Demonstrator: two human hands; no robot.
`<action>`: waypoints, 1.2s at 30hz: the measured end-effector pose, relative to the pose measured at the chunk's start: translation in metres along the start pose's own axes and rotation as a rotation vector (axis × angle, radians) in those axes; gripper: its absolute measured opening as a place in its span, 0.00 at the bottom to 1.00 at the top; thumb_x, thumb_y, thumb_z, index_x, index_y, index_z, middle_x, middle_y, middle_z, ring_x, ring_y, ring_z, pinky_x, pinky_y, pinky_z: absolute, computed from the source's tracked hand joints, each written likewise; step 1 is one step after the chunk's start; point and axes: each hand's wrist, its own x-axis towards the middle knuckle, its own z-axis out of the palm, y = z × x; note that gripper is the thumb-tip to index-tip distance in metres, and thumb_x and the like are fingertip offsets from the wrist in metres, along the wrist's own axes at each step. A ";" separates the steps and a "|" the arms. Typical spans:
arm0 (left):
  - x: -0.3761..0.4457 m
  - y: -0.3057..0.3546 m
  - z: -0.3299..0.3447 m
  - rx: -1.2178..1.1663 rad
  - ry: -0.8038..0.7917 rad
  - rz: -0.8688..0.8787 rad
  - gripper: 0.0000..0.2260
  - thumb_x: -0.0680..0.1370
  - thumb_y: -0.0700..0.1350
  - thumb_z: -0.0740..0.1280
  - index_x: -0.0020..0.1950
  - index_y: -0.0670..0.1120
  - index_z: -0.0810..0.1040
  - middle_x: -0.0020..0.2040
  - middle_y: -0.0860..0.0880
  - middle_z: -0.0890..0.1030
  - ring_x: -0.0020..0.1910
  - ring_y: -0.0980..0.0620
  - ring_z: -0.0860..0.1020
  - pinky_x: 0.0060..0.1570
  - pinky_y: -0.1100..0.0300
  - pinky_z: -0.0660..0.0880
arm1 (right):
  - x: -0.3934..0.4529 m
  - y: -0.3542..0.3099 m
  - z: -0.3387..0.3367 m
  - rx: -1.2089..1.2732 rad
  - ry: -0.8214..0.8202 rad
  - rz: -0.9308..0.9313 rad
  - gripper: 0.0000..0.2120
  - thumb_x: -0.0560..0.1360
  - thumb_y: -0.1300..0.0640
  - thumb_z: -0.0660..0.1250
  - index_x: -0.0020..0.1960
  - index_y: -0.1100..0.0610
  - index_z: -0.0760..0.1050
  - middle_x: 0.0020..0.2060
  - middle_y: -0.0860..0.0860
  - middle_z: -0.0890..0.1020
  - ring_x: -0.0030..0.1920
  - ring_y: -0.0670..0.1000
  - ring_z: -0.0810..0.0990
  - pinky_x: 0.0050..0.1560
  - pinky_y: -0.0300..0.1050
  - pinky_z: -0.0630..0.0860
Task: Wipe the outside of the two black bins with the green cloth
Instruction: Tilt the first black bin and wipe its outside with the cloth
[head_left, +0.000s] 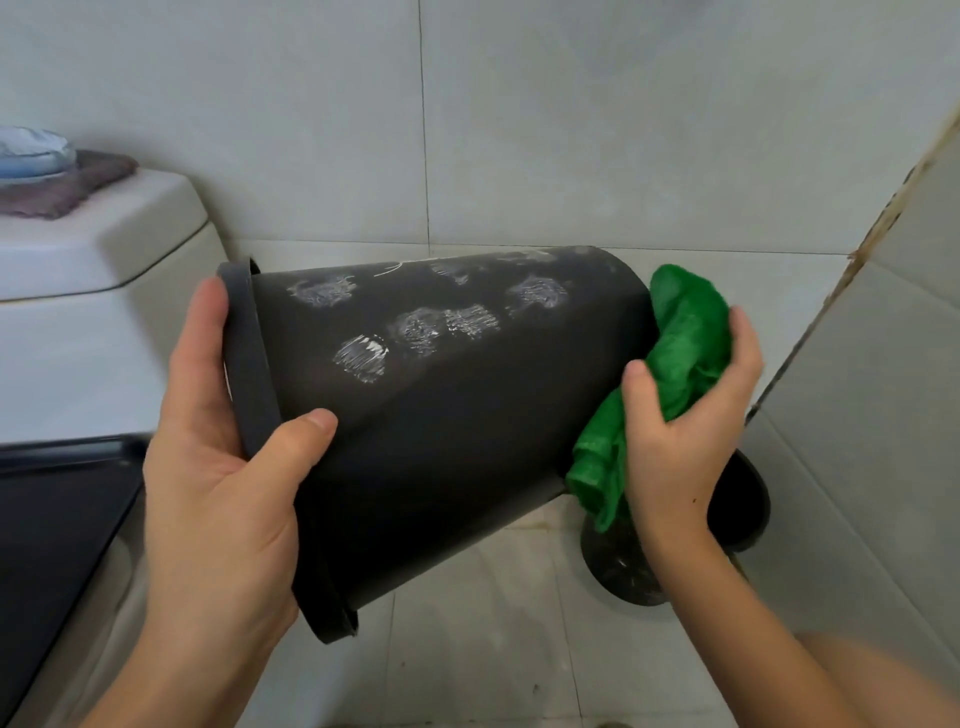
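A black bin (467, 415) is held in the air on its side, rim toward me at the left, base pointing right. Whitish smears mark its upper wall. My left hand (223, 467) grips the rim, thumb on the outer wall and fingers over the edge. My right hand (691, 426) holds the bunched green cloth (680, 358) against the bin's base end, with a tail of cloth hanging down. A second black bin (737, 509) stands on the floor below my right hand, mostly hidden by the hand and the cloth.
A white toilet with its cistern (104, 244) stands at the left, a folded purple cloth (62, 192) and a pale blue item on the lid. A dark toilet seat (52, 519) shows at lower left. Tiled walls close in behind and at the right; tiled floor (493, 649) lies below.
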 end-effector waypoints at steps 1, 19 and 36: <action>0.000 0.000 -0.001 0.011 -0.012 0.016 0.36 0.75 0.26 0.61 0.75 0.58 0.63 0.63 0.73 0.74 0.65 0.67 0.73 0.65 0.58 0.72 | 0.006 -0.002 -0.001 0.051 0.020 0.055 0.32 0.73 0.53 0.67 0.74 0.56 0.60 0.65 0.41 0.69 0.66 0.36 0.68 0.67 0.35 0.67; 0.018 0.010 -0.011 0.122 -0.287 -0.020 0.36 0.69 0.18 0.62 0.63 0.57 0.71 0.55 0.61 0.83 0.56 0.61 0.81 0.55 0.67 0.77 | 0.020 0.012 -0.009 0.223 0.065 0.580 0.11 0.72 0.65 0.65 0.51 0.52 0.77 0.39 0.46 0.79 0.35 0.41 0.78 0.32 0.33 0.73; 0.023 0.001 -0.003 0.280 -0.145 -0.155 0.12 0.80 0.44 0.65 0.58 0.60 0.75 0.47 0.66 0.82 0.48 0.65 0.80 0.47 0.64 0.74 | -0.010 0.010 -0.002 0.069 0.060 0.442 0.17 0.72 0.64 0.65 0.58 0.50 0.77 0.46 0.42 0.80 0.47 0.42 0.79 0.49 0.40 0.75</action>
